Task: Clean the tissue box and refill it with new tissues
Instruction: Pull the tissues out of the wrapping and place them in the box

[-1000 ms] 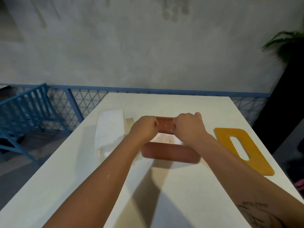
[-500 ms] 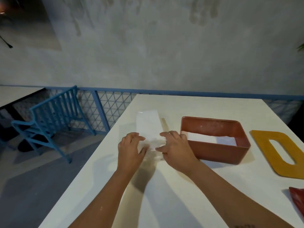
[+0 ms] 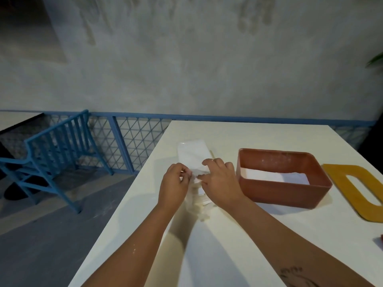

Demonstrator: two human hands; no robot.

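Observation:
A long white tissue pack (image 3: 193, 155) in clear wrap lies on the white table (image 3: 228, 235), left of a red-brown open tissue box (image 3: 284, 190). White tissues (image 3: 275, 177) lie flat inside the box. My left hand (image 3: 174, 186) pinches the near end of the pack's wrap. My right hand (image 3: 222, 183) grips the same end from the other side. A few loose tissues (image 3: 200, 206) stick out under my hands. The box's yellow lid (image 3: 356, 189) with its oval slot lies flat to the right.
The table's left edge runs close to my left arm. Beyond it stand a blue chair (image 3: 47, 160) and a blue mesh railing (image 3: 132, 139) before a grey wall. A small red object (image 3: 381, 238) shows at the right frame edge.
My hands left the tissue box and moved left to the tissue pack. They now pinch its near end, and my view has swung left.

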